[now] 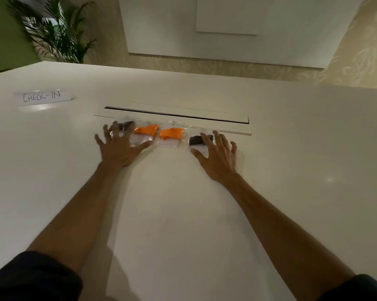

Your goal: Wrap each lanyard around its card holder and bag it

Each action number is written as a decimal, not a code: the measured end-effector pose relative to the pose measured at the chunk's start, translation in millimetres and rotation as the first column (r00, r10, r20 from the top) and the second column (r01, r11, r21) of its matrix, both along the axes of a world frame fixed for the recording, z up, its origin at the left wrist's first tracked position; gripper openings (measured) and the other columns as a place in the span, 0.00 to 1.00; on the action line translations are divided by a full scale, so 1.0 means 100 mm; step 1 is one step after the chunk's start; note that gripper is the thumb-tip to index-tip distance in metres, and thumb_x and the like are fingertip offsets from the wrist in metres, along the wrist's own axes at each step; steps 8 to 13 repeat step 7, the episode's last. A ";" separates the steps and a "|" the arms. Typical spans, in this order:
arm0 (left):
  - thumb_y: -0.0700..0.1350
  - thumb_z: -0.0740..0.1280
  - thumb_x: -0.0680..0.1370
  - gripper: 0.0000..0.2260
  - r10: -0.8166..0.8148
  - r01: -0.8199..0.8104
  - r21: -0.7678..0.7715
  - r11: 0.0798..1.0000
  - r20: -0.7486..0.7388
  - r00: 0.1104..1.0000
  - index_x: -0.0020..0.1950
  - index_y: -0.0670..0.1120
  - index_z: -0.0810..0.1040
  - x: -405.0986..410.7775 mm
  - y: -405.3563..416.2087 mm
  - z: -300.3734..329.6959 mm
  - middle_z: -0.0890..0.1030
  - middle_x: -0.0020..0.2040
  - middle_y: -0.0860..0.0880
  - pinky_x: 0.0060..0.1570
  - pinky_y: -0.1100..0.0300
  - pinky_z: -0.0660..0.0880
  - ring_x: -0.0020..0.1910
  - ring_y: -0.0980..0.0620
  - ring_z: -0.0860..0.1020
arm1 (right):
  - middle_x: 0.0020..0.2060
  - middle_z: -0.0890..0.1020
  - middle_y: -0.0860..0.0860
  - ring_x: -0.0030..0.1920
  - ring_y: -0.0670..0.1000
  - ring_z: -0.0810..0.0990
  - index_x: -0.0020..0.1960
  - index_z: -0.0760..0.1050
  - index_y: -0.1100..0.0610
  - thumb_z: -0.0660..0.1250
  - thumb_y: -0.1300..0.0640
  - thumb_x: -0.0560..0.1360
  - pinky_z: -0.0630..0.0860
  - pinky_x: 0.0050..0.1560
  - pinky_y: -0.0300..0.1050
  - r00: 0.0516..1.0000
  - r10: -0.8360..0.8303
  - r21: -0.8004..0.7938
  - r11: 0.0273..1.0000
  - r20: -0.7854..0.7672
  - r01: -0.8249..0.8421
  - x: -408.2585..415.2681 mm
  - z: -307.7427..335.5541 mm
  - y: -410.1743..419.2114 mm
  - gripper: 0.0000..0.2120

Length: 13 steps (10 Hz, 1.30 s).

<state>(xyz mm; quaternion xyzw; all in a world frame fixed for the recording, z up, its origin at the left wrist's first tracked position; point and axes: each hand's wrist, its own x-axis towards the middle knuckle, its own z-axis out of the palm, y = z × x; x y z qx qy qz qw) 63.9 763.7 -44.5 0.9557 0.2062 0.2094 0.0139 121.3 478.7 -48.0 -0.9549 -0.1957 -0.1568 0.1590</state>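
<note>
Fingers spread wide, both the left hand (115, 149) and right hand (219, 156) press light, slippery clear plastic bags of wrapped orange and black lanyards (159, 135), best pinched at an edge

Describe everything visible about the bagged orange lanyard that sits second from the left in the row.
The second bag from the left is a clear, glossy plastic pouch lying flat on the white table. Inside, a folded orange lanyard fills the far part and a pale card holder shows nearer the person. A small ring or hole shows at its far edge. The thumb of the left hand lies across its near corner, and it adjoins its neighbours on both sides.
</note>
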 end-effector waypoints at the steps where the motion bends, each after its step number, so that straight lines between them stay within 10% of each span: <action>1: 0.81 0.49 0.62 0.44 -0.150 0.145 -0.069 0.987 -0.077 0.986 0.72 0.61 0.63 0.08 0.12 0.00 0.62 0.76 0.43 0.63 0.27 0.56 0.74 0.35 0.58 | 0.79 0.54 0.55 0.79 0.58 0.50 0.77 0.57 0.42 0.54 0.32 0.78 0.47 0.74 0.64 0.999 0.003 -0.063 0.998 -0.042 -0.005 -0.12 0.03 0.20 0.31; 4: 0.80 0.47 0.63 0.43 -0.221 0.188 -0.204 0.961 -0.153 0.963 0.75 0.62 0.55 0.07 0.30 -0.07 0.51 0.79 0.44 0.69 0.29 0.48 0.76 0.37 0.48 | 0.80 0.48 0.52 0.79 0.61 0.40 0.78 0.55 0.40 0.47 0.30 0.78 0.38 0.75 0.67 0.975 0.075 -0.224 0.967 -0.208 -0.122 -0.32 0.10 0.73 0.31; 13: 0.76 0.53 0.69 0.41 -0.238 0.221 -0.142 0.965 -0.107 0.965 0.77 0.58 0.54 -0.11 0.28 0.00 0.50 0.79 0.44 0.70 0.34 0.43 0.77 0.38 0.47 | 0.80 0.52 0.52 0.80 0.58 0.43 0.78 0.55 0.41 0.48 0.32 0.78 0.34 0.72 0.67 0.997 0.074 -0.170 0.982 -0.031 -0.078 -0.39 0.04 0.78 0.31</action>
